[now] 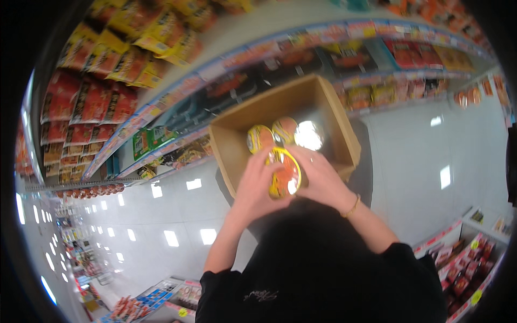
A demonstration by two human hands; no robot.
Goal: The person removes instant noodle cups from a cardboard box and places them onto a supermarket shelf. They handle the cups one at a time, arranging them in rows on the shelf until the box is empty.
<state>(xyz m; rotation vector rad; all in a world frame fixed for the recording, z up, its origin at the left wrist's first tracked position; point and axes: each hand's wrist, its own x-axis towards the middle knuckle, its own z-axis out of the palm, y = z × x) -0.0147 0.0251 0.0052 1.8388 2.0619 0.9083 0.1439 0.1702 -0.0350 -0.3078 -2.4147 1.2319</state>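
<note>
Between my two hands is a round instant-food cup (284, 173) with a yellow rim and an orange and yellow printed lid. My left hand (256, 187) curves around its left side and bottom, and my right hand (321, 175) is pressed to its right side. The cup is over the near side of an open cardboard box (337, 121). Inside the box stand two similar cups, one at the left (259, 138) and one beside it (284, 129). To their right sits a round item (309, 136) whose top is washed out by glare.
A shelf edge with price labels (242, 62) curves across behind the box. Yellow snack packets (157, 32) and red packets (91, 99) fill the left shelving. Glossy floor (408, 153) shows at right. Low display bins stand behind me at right (464, 270) and left (149, 300).
</note>
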